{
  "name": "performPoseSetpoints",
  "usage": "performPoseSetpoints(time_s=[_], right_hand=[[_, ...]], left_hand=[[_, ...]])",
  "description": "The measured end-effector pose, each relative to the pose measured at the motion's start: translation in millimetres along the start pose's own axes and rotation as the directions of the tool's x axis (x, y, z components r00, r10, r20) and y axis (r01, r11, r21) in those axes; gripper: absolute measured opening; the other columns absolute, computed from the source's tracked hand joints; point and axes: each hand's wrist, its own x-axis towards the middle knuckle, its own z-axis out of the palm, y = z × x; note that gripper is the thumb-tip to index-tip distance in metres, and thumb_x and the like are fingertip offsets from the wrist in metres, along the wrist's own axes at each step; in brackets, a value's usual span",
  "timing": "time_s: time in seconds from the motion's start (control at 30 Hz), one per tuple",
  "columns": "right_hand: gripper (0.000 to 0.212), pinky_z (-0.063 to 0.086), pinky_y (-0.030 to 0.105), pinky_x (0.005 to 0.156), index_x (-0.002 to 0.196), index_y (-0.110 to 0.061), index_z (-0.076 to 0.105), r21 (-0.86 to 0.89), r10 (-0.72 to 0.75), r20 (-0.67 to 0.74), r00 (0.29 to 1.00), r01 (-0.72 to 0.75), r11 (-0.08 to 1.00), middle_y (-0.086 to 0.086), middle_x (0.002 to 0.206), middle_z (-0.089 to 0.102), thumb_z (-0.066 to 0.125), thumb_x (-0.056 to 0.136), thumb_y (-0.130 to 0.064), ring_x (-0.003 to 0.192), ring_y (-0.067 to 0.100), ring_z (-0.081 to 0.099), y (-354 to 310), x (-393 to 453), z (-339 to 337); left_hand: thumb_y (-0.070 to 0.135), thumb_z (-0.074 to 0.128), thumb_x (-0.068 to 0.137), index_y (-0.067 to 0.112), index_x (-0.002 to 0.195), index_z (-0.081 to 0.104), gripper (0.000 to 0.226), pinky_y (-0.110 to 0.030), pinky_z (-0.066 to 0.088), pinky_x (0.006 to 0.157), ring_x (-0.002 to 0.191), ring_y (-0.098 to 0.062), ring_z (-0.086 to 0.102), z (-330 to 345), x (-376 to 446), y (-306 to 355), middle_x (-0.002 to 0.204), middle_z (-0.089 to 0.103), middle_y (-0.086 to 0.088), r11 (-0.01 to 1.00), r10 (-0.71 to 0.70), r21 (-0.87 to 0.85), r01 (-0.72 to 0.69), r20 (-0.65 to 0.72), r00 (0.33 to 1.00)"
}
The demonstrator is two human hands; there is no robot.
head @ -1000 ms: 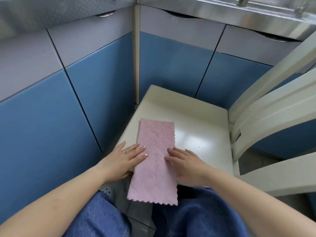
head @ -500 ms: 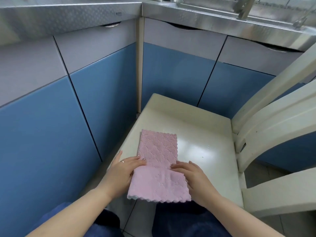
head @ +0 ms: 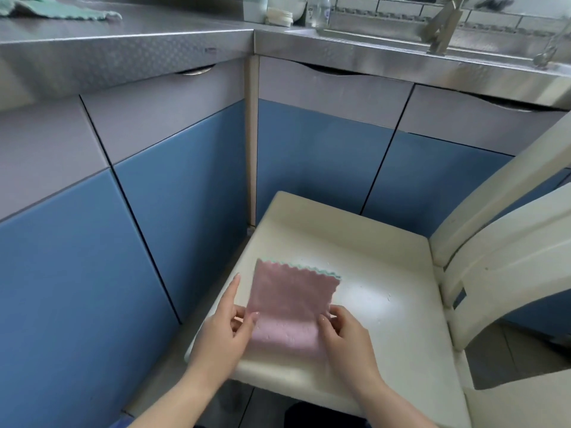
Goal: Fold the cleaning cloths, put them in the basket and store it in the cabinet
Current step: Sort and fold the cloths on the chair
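Observation:
A pink cleaning cloth [head: 293, 301] with a zigzag edge lies on the cream chair seat [head: 386, 288], folded over itself with its near half doubled back onto the far half. A thin green rim shows along its far edge. My left hand [head: 225, 332] pinches the cloth's left side at the fold. My right hand [head: 343, 332] pinches its right side at the fold. A green cloth [head: 58, 9] lies on the steel counter at the top left. No basket is in view.
Blue and grey cabinet doors [head: 185, 186] stand shut in the corner behind the chair. The chair back [head: 509, 242] rises at the right. The steel counter [head: 355, 47] holds containers, a bottle [head: 318, 9] and a sink with a tap [head: 445, 26].
The cloth's near end, which hung off the seat, has been lifted and folded over onto the far part. Both hands slid to the fold's sides. The camera view has tilted up.

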Motion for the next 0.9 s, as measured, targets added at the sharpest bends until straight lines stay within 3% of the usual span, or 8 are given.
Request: performPoseSetpoints(time_s=[0.1,0.23,0.3,0.47,0.57,0.63,0.77,0.9], right_hand=[[0.006,0.044,0.024,0.066,0.094,-0.035,0.056,-0.053,0.031,-0.033,0.999,-0.032,0.998,-0.012,0.086,0.067,0.052,0.092,-0.031,0.074,0.006,0.059,0.1,6.6,2.4],[0.016,0.044,0.027,0.066,0.108,-0.034,0.051,-0.091,0.053,-0.049,0.997,-0.057,0.994,-0.014,0.083,0.064,0.051,0.093,-0.030,0.075,0.007,0.059,-0.1,11.7,3.0],[0.023,0.042,0.025,0.064,0.116,-0.032,0.050,-0.118,0.040,-0.052,0.998,-0.045,0.992,-0.014,0.083,0.063,0.051,0.093,-0.030,0.076,0.010,0.059,-0.9,12.6,2.5],[0.033,0.043,0.030,0.071,0.127,-0.034,0.045,-0.184,-0.009,-0.065,0.998,-0.003,0.983,-0.016,0.089,0.061,0.050,0.094,-0.031,0.087,0.016,0.061,-4.9,13.3,1.2],[0.040,0.042,0.029,0.068,0.133,-0.036,0.040,-0.174,0.004,-0.074,0.997,-0.017,0.985,-0.016,0.090,0.061,0.049,0.094,-0.030,0.086,0.016,0.060,-7.5,15.5,2.3],[0.048,0.039,0.028,0.066,0.139,-0.034,0.034,-0.174,0.009,-0.081,0.997,-0.023,0.985,-0.016,0.090,0.061,0.049,0.094,-0.031,0.084,0.015,0.059,-8.5,17.4,3.1],[0.053,0.042,0.029,0.067,0.142,-0.032,0.030,-0.152,0.024,-0.083,0.996,-0.036,0.988,-0.017,0.085,0.059,0.051,0.093,-0.030,0.081,0.015,0.060,-7.8,18.8,3.5],[0.052,0.046,0.028,0.081,0.141,-0.028,0.035,-0.164,-0.041,-0.163,0.986,0.014,0.986,-0.013,0.118,0.056,0.053,0.092,-0.030,0.094,0.007,0.058,-5.2,24.0,-2.1]], left_hand=[[0.036,0.051,0.093,0.057,0.134,0.001,0.068,-0.025,0.051,0.076,0.079,-0.004,0.060,0.8,4.7,4.3,0.088,0.062,0.016,0.983,0.007,0.181,-0.011,0.026,1.000],[0.032,0.048,0.095,0.042,0.133,0.047,0.039,-0.023,0.047,0.081,0.091,-0.008,0.059,6.7,13.4,7.2,0.108,0.064,0.015,0.951,0.062,0.302,-0.063,0.011,0.998],[0.031,0.047,0.095,0.036,0.126,0.057,0.032,-0.024,0.047,0.078,0.089,-0.010,0.059,10.8,17.6,5.1,0.103,0.064,0.013,0.934,0.073,0.349,-0.072,0.012,0.997],[0.029,0.049,0.094,0.030,0.117,0.065,0.028,-0.027,0.046,0.070,0.074,-0.016,0.060,15.2,21.9,-1.0,0.087,0.065,0.010,0.907,0.157,0.400,-0.131,-0.031,0.987],[0.041,0.036,0.087,0.027,0.107,0.071,0.043,-0.032,0.045,0.070,0.066,-0.018,0.062,19.4,24.3,-4.6,0.078,0.066,0.009,0.881,0.180,0.455,-0.133,-0.062,0.982],[0.046,0.029,0.085,0.030,0.107,0.070,0.049,-0.033,0.042,0.076,0.070,-0.017,0.062,21.6,24.0,-5.1,0.081,0.066,0.010,0.873,0.135,0.478,-0.094,-0.053,0.989],[0.044,0.038,0.082,0.036,0.102,0.071,0.039,-0.033,0.032,0.080,0.073,-0.015,0.060,23.0,24.0,-4.6,0.079,0.062,0.010,0.832,0.112,0.553,-0.050,-0.078,0.991],[0.045,0.039,0.076,0.031,0.103,0.070,0.043,-0.042,0.037,0.088,0.091,-0.021,0.055,18.6,27.8,4.1,0.091,0.057,0.005,0.813,0.229,0.573,-0.107,-0.146,0.962]])
